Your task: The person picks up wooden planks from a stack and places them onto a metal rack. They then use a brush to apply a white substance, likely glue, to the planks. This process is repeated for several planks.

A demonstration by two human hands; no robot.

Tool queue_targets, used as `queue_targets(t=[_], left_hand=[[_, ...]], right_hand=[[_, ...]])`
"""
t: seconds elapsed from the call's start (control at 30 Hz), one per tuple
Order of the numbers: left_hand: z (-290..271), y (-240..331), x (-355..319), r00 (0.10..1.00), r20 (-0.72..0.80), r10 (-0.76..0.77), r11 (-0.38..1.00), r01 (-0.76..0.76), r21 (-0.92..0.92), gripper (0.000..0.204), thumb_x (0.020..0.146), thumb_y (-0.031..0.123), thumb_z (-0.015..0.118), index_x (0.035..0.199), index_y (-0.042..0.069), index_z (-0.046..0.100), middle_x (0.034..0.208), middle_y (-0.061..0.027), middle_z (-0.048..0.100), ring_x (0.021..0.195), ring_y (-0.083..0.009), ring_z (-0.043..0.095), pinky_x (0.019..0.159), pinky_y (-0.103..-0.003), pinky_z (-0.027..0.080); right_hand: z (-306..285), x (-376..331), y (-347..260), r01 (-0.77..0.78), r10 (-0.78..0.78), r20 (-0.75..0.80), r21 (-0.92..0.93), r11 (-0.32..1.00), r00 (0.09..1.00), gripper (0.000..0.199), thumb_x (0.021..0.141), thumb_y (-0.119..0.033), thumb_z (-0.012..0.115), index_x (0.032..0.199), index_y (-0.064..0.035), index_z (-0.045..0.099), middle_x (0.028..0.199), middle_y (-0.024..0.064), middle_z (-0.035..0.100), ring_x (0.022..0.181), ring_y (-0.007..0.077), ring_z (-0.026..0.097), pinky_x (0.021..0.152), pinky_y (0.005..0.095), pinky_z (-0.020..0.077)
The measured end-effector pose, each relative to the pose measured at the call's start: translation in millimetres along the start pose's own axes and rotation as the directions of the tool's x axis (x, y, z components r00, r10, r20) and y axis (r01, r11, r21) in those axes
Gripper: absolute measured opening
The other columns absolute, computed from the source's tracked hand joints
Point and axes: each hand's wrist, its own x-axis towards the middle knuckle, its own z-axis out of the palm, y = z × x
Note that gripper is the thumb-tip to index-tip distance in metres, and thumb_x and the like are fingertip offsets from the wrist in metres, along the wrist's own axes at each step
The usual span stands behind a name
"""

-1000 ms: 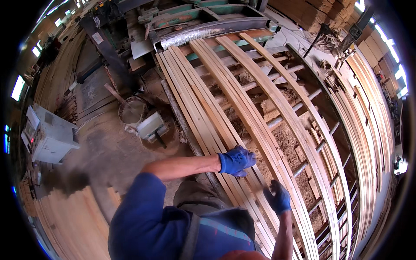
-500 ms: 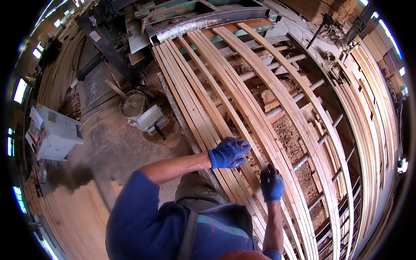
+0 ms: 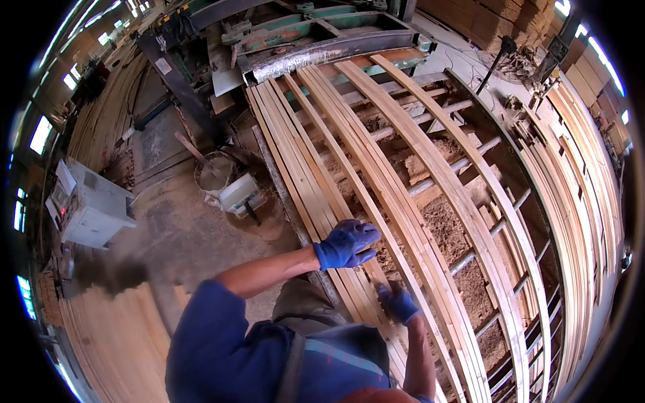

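Note:
Long pale wooden strips (image 3: 383, 176) lie side by side over a frame with metal rollers, running away from me. My left hand (image 3: 347, 245), in a blue glove, is over the strips at the left edge; its fingers are half bent, with a gap to the thumb and nothing seen between them. Closer to me, my right hand (image 3: 398, 302), also gloved in blue, is at a narrow strip (image 3: 376, 272) in the left group. Motion smears its fingers, and whether they grip the strip is unclear.
A metal machine frame (image 3: 329, 47) crosses the far end of the strips. To the left stand a bucket (image 3: 216, 173) and a grey control box (image 3: 94, 205). Sawdust (image 3: 447, 225) lies beneath the rollers. More strips (image 3: 579, 195) are stacked at the right.
My right hand has moved left, from the middle strips to the left group. My left hand has shifted slightly left and its fingers have parted from the thumb. The view has tilted a little.

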Motion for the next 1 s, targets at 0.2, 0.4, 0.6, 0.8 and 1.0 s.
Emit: queue_targets(t=[0.2,0.4,0.6,0.8,1.0], left_hand=[[-6.4,-9.1,0.1,0.997,0.071,0.011,0.989,-0.022,0.143,0.047,0.078,0.035,0.072,0.115,0.006,0.062,0.118,-0.0129,0.061,0.102,-0.0329,0.059,0.094,-0.048,0.046],[23.7,-32.6,-9.1,0.999,-0.001,0.033,0.983,-0.032,0.183,0.062,0.081,0.043,0.067,0.124,0.001,0.056,0.130,-0.0218,0.051,0.119,-0.0374,0.051,0.102,-0.050,0.042],[32.8,-31.3,-9.9,1.000,-0.024,-0.010,0.981,0.014,0.191,0.069,0.077,0.040,0.071,0.131,0.002,0.050,0.136,-0.0201,0.046,0.123,-0.0367,0.048,0.105,-0.051,0.040],[32.8,-34.0,-18.1,0.996,-0.082,-0.026,0.977,0.043,0.207,0.066,0.079,0.038,0.070,0.130,0.002,0.051,0.137,-0.0192,0.047,0.122,-0.0355,0.050,0.104,-0.051,0.041],[26.1,-26.7,-4.9,0.993,-0.093,-0.069,0.982,0.084,0.170,0.061,0.079,0.034,0.071,0.127,0.001,0.053,0.131,-0.0199,0.054,0.118,-0.0363,0.054,0.104,-0.050,0.042]], right_hand=[[-11.5,-17.8,-57.7,-0.059,0.067,-0.003,-0.511,0.858,0.998,0.063,0.094,-0.055,0.047,0.123,-0.0001,0.058,0.101,0.0286,0.067,0.100,0.0420,0.064,0.088,0.0482,0.0498],[-88.3,-19.1,-61.7,0.069,-0.254,-0.620,-0.307,0.949,0.743,0.041,0.092,-0.036,0.060,0.118,-0.0058,0.066,0.099,0.0203,0.070,0.093,0.0393,0.066,0.084,0.0434,0.0516],[-95.6,-10.6,39.2,-0.092,-0.305,-0.613,-0.529,0.844,0.729,0.043,0.093,-0.045,0.054,0.085,-0.0037,0.064,0.081,0.0224,0.066,0.077,0.0423,0.063,0.070,0.0521,0.0478],[-70.2,-41.1,-8.4,-0.104,-0.075,-0.272,-0.589,0.801,0.959,0.053,0.087,-0.060,0.056,0.089,-0.0084,0.068,0.084,0.0167,0.069,0.082,0.0357,0.068,0.076,0.0474,0.0527],[-93.9,54.3,9.9,0.040,-0.058,-0.139,-0.124,0.991,0.989,0.052,0.090,-0.049,0.060,0.115,-0.0040,0.067,0.093,0.0126,0.073,0.088,0.0250,0.069,0.079,0.0354,0.0538]])
